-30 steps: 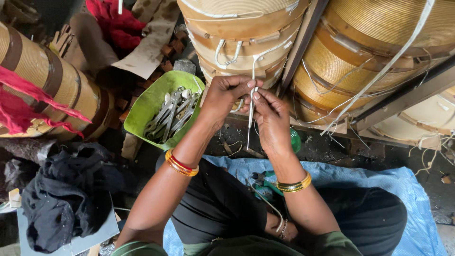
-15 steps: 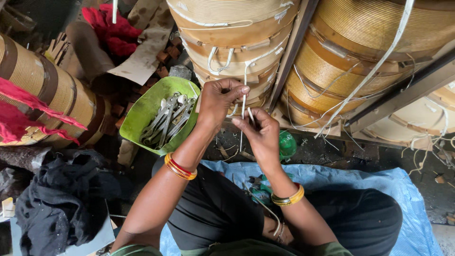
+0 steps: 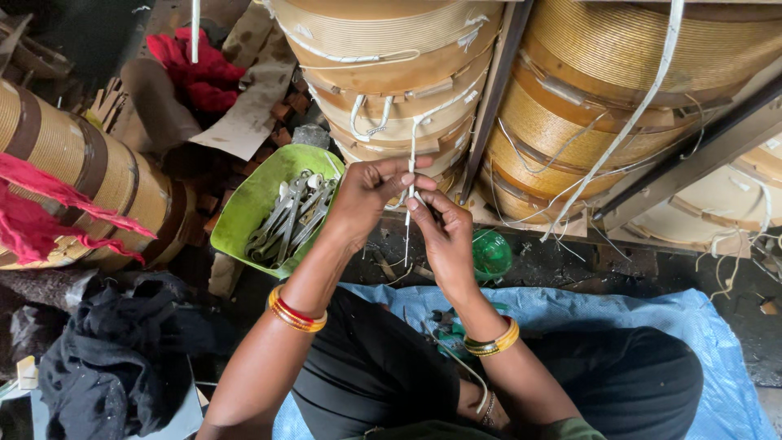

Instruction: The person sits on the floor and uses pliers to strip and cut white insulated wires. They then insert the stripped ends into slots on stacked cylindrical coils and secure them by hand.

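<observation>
Both hands now raised vs. 0.5 s earlier, L hand (image 3: 366,195) & R hand (image 3: 440,236) pinching thin white cotton tape (image 3: 411,159) taut beside green plastic tray (image 3: 244,220) of metal spanners.

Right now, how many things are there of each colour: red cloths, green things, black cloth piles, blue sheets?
Red cloths: 2, one at top, one on the left coil
Green things: 2, tray, bottle
Black cloth piles: 1
Blue sheets: 1
Total: 6
</observation>
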The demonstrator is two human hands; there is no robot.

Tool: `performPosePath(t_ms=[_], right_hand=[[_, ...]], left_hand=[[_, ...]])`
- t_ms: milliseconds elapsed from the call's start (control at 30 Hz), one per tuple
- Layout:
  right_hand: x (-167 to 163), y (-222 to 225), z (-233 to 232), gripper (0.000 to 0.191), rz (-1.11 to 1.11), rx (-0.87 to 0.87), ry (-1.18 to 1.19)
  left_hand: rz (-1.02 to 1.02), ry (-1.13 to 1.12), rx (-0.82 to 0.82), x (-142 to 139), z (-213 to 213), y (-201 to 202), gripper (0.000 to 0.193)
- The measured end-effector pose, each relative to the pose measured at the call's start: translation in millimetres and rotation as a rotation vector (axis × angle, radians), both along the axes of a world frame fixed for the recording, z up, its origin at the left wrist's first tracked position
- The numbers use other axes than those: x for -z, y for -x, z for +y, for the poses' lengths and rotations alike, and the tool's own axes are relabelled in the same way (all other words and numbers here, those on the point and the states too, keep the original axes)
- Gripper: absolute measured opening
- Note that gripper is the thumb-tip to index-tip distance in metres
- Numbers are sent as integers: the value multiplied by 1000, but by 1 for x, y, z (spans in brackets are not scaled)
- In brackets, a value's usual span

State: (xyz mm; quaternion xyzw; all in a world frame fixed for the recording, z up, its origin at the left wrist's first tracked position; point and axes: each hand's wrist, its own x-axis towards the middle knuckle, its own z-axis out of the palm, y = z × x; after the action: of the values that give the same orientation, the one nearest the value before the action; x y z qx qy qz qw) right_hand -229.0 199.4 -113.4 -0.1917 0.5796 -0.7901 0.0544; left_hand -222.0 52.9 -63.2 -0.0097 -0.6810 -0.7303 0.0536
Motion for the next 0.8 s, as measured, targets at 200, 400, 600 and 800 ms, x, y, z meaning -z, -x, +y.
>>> performPosePath(t_ms=[200,400,600,800], right_hand=[[4,-2,2,12,-31,-3,-25],[7,-6,5,12,-36,-43,-61],[3,-7,2,12,-6,-53,-7],[-4,0,0,16,-96,-39,-25]], left_hand=[[-37,-73,-119,3,1,11,18],[-15,-75,-186,12,-1,12,16],[33,-53,-291,14,3,16,20],[-79,-33,-163,7,9,10,23]])
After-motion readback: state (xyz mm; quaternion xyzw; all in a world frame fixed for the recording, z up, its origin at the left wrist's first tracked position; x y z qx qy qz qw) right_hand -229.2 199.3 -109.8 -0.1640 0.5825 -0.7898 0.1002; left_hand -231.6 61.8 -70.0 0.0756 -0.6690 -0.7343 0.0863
